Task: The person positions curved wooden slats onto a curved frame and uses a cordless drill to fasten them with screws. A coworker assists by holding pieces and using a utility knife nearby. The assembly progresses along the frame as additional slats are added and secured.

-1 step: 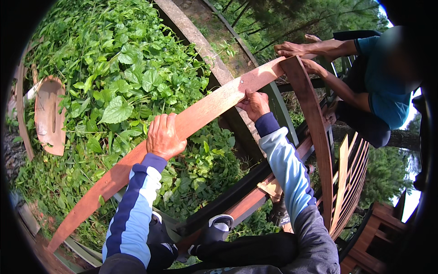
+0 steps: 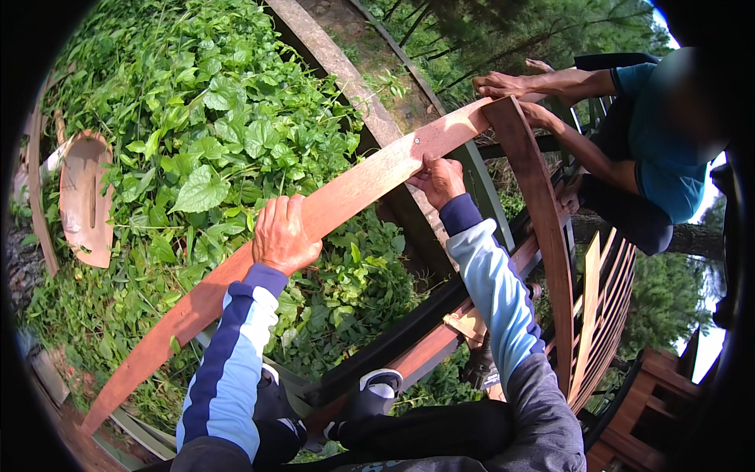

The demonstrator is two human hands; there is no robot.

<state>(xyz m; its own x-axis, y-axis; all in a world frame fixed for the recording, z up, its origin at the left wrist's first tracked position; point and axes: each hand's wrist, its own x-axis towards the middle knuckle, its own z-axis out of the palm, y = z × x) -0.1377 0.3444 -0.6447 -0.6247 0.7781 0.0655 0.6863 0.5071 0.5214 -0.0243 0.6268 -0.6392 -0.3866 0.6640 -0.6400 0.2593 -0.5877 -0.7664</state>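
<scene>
Left hand [image 2: 281,234] grips wooden plank [image 2: 346,197]; another person's hand [image 2: 503,83] seemingly steadies it.

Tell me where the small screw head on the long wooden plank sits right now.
In the head view, the screw head sits right of centre on the plank, just above the right hand, left of the corner joint a co-worker's hand holds.

No packages, labels, signs or screens show anywhere in the frame.
</scene>
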